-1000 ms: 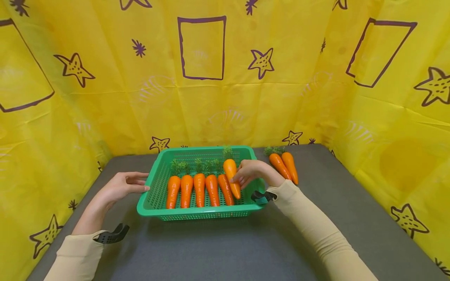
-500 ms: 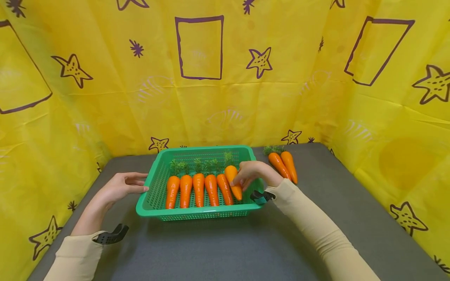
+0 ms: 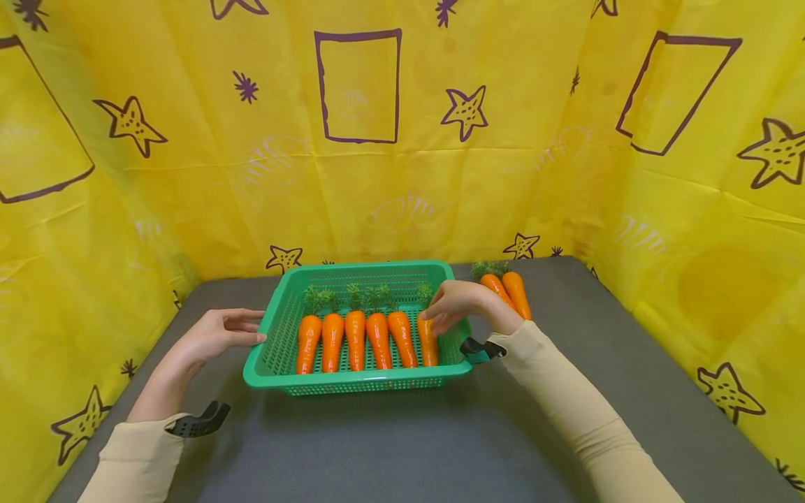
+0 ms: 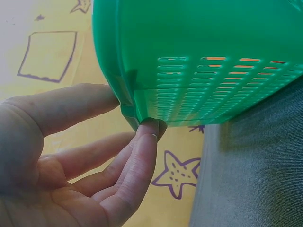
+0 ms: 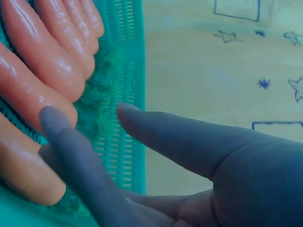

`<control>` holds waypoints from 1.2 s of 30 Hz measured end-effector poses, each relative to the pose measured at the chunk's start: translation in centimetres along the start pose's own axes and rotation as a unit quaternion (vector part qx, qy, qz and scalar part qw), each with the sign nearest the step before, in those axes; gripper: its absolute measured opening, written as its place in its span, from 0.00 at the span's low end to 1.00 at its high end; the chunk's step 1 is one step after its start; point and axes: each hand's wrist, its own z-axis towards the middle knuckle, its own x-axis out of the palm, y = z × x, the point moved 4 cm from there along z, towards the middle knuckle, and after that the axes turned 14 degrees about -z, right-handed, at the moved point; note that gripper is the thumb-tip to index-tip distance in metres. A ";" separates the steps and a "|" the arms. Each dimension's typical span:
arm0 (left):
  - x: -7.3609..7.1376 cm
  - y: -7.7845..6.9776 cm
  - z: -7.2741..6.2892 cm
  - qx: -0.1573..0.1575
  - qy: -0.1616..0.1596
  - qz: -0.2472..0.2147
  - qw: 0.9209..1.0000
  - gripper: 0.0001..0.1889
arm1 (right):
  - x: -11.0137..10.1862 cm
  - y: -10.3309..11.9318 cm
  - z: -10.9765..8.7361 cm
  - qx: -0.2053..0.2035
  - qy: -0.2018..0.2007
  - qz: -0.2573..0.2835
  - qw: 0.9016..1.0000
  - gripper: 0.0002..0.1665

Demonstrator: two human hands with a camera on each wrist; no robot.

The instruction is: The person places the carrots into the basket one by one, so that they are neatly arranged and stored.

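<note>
A green plastic basket [image 3: 377, 379] holds several orange carrots [image 3: 356, 342] in a row, their leafy green ends toward the back. My left hand [image 3: 216, 335] is at the basket's left side, its fingertips touching the rim; the left wrist view shows them at the rim and just below it. My right hand [image 3: 455, 304] is over the right end, fingers spread apart, with no carrot held between them. Just under its fingertips lies the rightmost carrot [image 3: 428, 346], partly hidden by the hand; a small gap separates it from the neighbouring carrot.
Two more carrots [image 3: 518, 293] lie on the grey table [image 3: 352, 447] behind the right wrist, which partly covers one. A yellow patterned curtain [image 3: 434, 188] stands round the back and both sides. Both sleeves carry a black wrist mount [image 3: 200, 420].
My right hand has lowered a carrot into the right end of the basket, straightened it and let it go, then risen slightly. My left hand has stayed at the rim.
</note>
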 end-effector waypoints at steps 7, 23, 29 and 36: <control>0.0 0.1 0.0 0.000 0.000 -0.001 1.000 0.36 | -1.0 -1.2 -0.1 -0.029 -0.023 0.040 0.999 0.26; 0.0 0.4 0.1 0.003 0.000 -0.006 1.000 0.35 | -3.2 -3.1 -1.2 -0.077 -0.051 0.070 0.993 0.30; 0.0 0.4 0.0 0.003 -0.002 -0.004 1.000 0.35 | -4.3 -4.3 -1.6 -0.088 -0.068 0.071 0.991 0.30; 0.0 0.3 -0.1 0.006 -0.006 -0.004 1.000 0.34 | -5.7 -5.9 -2.0 -0.078 -0.091 0.066 0.991 0.29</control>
